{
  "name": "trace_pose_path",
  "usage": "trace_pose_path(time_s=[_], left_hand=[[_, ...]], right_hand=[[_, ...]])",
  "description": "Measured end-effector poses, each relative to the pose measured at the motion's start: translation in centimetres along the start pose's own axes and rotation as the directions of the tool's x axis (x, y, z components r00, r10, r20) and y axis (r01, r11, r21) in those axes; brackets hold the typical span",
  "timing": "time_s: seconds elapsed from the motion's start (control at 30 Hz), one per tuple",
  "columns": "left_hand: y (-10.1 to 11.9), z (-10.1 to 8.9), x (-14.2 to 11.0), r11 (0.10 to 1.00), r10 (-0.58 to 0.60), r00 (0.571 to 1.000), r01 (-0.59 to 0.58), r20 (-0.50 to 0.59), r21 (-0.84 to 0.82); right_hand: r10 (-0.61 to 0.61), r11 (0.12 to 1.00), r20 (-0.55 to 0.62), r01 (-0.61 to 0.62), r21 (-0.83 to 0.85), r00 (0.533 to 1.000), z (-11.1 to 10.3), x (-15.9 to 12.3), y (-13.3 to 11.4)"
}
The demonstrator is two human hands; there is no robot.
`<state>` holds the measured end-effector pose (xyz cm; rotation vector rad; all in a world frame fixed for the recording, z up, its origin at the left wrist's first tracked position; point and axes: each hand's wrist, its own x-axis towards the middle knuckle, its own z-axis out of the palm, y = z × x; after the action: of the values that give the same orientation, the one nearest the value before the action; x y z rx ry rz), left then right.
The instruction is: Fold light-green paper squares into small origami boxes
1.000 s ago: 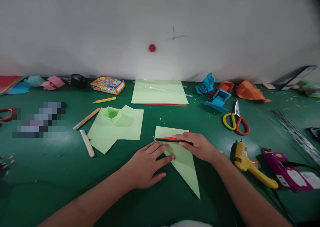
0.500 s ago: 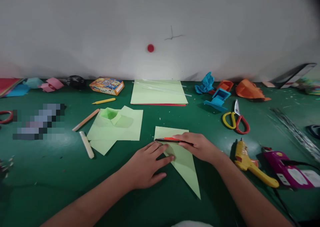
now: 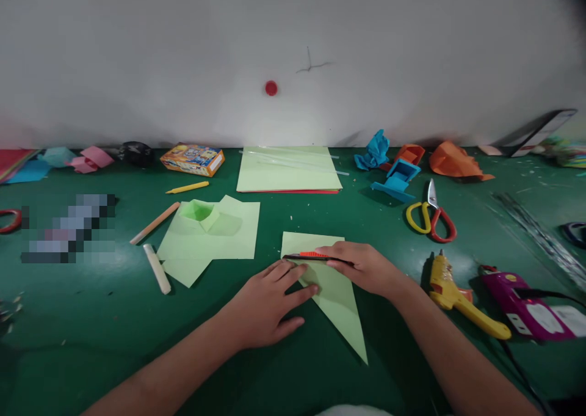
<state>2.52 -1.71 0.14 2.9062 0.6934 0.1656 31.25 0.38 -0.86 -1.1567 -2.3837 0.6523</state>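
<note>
A pale green sheet of paper (image 3: 339,294), tapering to a point toward me, lies on the green table. My left hand (image 3: 270,309) rests on its left edge with fingers spread, pressing it down. In my right hand (image 3: 361,266) is a utility knife (image 3: 315,256) with a black and orange body. The knife lies nearly level across the upper part of the sheet, its tip by my left fingertips. Left of the hands, more pale green paper (image 3: 233,239) bears a small folded green paper form (image 3: 199,213).
Behind lies a stack of paper (image 3: 288,171) with clear sticks on it. Scissors (image 3: 431,214), a yellow glue gun (image 3: 458,300) and a purple power strip (image 3: 526,306) are on the right. A yellow crayon (image 3: 187,187), an orange stick (image 3: 155,223) and a patterned box (image 3: 193,159) are left.
The camera view has shifted slightly, so the background objects appear a little displaced. Both hands, the knife and the paper beneath them hold the same position.
</note>
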Motion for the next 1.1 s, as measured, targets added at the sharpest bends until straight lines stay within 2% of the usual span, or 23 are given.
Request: trace_pose_path(time_s=[0.5,1.1], left_hand=[[-0.02,0.54,-0.04,1.000,0.014,1.000,-0.014,-0.012,0.009],[-0.03,0.16,0.22,1.000,0.010,1.000,-0.010,0.010,0.004]], right_hand=[[-0.008,1.000,-0.017,0.009,0.020,1.000,-0.13,-0.17,0.17],[-0.006,1.000,-0.008,0.006,-0.008,1.000,-0.49,-0.19,-0.29]])
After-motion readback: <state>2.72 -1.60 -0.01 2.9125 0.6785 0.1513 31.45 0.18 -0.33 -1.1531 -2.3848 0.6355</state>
